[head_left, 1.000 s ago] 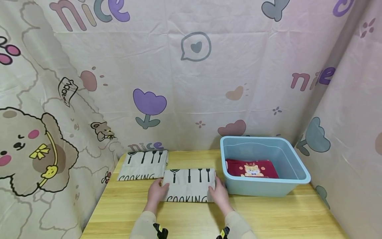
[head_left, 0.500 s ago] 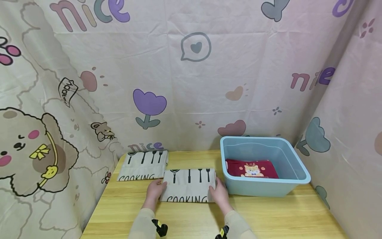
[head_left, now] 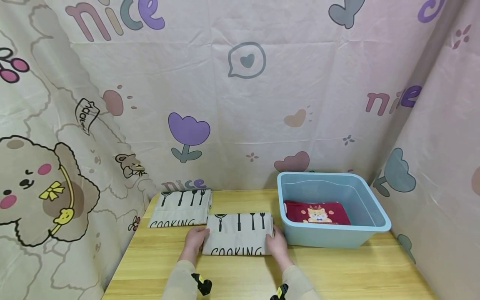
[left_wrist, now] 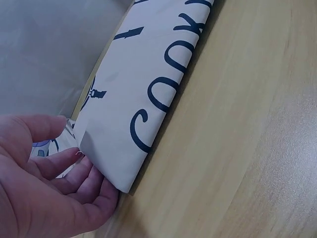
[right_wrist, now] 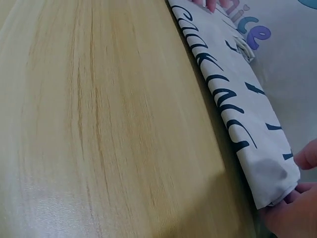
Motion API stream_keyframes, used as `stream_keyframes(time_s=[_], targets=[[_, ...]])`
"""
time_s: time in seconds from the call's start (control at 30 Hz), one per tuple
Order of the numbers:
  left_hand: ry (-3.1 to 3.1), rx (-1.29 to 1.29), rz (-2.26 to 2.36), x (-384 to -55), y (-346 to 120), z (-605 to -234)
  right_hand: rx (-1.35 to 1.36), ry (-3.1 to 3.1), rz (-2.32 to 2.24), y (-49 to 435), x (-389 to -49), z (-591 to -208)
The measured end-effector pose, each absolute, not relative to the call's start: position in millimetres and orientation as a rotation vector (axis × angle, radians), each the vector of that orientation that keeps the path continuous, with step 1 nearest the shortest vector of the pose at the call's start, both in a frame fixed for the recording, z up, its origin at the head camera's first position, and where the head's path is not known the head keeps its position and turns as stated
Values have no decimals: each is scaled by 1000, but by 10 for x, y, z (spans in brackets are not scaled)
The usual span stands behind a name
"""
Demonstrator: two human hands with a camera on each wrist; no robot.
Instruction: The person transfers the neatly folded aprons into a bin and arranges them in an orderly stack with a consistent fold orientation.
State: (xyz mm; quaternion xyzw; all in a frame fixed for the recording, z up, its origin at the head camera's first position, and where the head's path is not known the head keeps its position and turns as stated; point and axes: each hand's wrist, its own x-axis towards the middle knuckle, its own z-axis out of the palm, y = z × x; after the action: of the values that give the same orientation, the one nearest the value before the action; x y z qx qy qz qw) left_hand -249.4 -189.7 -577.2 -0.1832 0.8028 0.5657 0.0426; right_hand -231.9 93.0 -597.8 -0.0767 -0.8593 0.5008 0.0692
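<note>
A folded white cloth (head_left: 239,239), printed with dark kitchen utensils and "COOKING", lies on the table between both hands. At its left end, the left hand (head_left: 195,240) has its fingers curled against and under the edge; in the left wrist view the thumb (left_wrist: 44,127) is held beside the corner. The right hand (head_left: 278,243) grips the other end, with fingers tucked below and the thumb (right_wrist: 307,155) at the upper side in the right wrist view. A second folded cloth (head_left: 180,212) with the same print lies behind and to the left.
To the right stands a light blue plastic bin (head_left: 333,237). Inside it is a folded dark red cloth (head_left: 337,213) with a cartoon animal. The wooden table (head_left: 232,279) backs onto a printed curtain (head_left: 247,112), which also runs along both sides.
The left thumb has drawn back from the cloth's top toward its left edge. The right hand has shifted slightly, still at the right end. The cloth has barely moved.
</note>
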Motion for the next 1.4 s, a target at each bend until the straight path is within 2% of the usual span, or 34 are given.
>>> stream_keyframes(time_s=[0.87, 1.4], targets=[[2395, -536, 1767, -2493, -1893, -5827, -296, -2430, 1717, 966, -2313, -6042], [2263, -527, 2031, -2416, -1912, -5774, -263, -2393, 1807, 1033, -2223, -5976]])
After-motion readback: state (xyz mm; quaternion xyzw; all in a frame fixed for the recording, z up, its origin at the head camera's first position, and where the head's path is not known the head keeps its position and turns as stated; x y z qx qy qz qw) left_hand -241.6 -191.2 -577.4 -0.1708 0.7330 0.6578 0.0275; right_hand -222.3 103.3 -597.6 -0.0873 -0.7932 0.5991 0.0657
